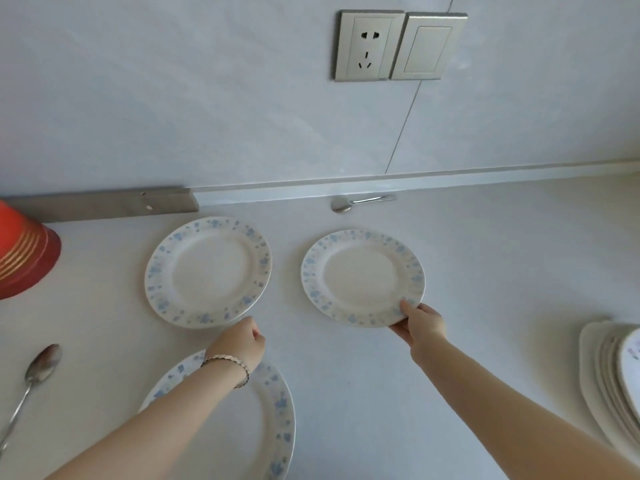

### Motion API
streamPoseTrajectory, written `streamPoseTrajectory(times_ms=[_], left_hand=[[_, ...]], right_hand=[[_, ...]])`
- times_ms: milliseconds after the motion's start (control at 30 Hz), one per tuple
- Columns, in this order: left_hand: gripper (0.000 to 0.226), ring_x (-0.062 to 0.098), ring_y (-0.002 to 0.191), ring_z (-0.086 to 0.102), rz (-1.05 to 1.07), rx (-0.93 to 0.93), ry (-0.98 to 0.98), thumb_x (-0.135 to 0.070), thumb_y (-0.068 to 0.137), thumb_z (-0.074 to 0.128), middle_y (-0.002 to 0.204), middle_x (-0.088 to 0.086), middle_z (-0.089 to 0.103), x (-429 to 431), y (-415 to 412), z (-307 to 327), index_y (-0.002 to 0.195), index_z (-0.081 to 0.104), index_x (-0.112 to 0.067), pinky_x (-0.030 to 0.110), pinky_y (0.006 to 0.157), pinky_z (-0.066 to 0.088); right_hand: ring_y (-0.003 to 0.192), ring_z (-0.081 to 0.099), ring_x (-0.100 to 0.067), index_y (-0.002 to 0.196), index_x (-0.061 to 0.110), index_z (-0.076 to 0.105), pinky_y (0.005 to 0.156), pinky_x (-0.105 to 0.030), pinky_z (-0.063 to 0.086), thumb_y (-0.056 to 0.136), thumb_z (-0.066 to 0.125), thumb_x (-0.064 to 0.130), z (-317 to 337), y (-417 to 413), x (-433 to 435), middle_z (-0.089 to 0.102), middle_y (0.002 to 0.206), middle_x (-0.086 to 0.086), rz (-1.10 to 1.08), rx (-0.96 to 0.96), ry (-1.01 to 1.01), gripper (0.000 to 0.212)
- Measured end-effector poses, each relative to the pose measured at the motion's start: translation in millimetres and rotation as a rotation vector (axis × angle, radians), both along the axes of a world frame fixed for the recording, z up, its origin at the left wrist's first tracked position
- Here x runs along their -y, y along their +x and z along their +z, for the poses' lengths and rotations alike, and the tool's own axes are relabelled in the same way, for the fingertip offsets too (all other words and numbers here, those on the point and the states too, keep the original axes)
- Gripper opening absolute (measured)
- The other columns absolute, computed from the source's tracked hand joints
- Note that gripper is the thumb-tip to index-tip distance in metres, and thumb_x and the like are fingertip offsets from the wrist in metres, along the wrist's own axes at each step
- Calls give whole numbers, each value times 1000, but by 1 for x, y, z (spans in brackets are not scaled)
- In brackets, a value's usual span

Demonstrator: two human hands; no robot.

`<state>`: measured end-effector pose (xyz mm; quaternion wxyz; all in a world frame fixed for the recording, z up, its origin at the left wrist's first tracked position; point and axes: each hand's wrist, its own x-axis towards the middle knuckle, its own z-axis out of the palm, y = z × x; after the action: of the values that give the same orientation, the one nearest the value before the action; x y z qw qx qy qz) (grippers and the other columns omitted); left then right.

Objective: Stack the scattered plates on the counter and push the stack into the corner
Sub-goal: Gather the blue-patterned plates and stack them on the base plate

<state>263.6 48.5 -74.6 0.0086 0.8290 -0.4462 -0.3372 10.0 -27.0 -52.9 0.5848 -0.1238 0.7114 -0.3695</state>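
Three white plates with blue flower rims lie apart on the pale counter (485, 258). The right plate (362, 277) sits mid-counter; my right hand (420, 323) pinches its near right rim, thumb on top. The left plate (207, 271) lies flat near the wall; my left hand (242, 339), fingers curled and empty, hovers just at its near edge. A third plate (273, 403) lies closest to me, partly hidden under my left forearm.
A stack of white dishes (613, 379) stands at the right edge. A red stack of bowls (24, 251) sits far left. One spoon (33, 379) lies at the near left, another spoon (356, 202) against the back wall. A socket (369, 45) is on the wall.
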Motion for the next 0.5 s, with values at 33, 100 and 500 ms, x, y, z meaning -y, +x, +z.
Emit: streamPoseTrajectory(times_ms=[33, 100, 500], left_hand=[[22, 23, 80, 54, -15, 4, 2, -16, 90, 39, 86, 1, 60, 1, -7, 0, 70, 40, -24, 27, 75, 42], [15, 23, 81, 55, -63, 10, 0, -16, 90, 39, 86, 1, 60, 5, -25, 2, 77, 44, -21, 27, 74, 42], [13, 25, 81, 56, -336, 20, -66, -17, 91, 38, 89, 0, 58, 30, -242, 15, 83, 48, -19, 29, 73, 44]], right_hand=[[69, 61, -21, 100, 3, 59, 75, -32, 52, 92, 53, 5, 4, -15, -6, 62, 87, -12, 2, 1, 1, 11], [70, 61, -21, 99, 1, 59, 62, -27, 57, 92, 53, 5, 12, -48, -19, 63, 84, -12, 5, -7, -10, 10], [51, 67, -17, 82, 2, 65, 43, -17, 51, 89, 55, 5, 68, -305, -94, 69, 56, -3, -16, -185, -228, 12]])
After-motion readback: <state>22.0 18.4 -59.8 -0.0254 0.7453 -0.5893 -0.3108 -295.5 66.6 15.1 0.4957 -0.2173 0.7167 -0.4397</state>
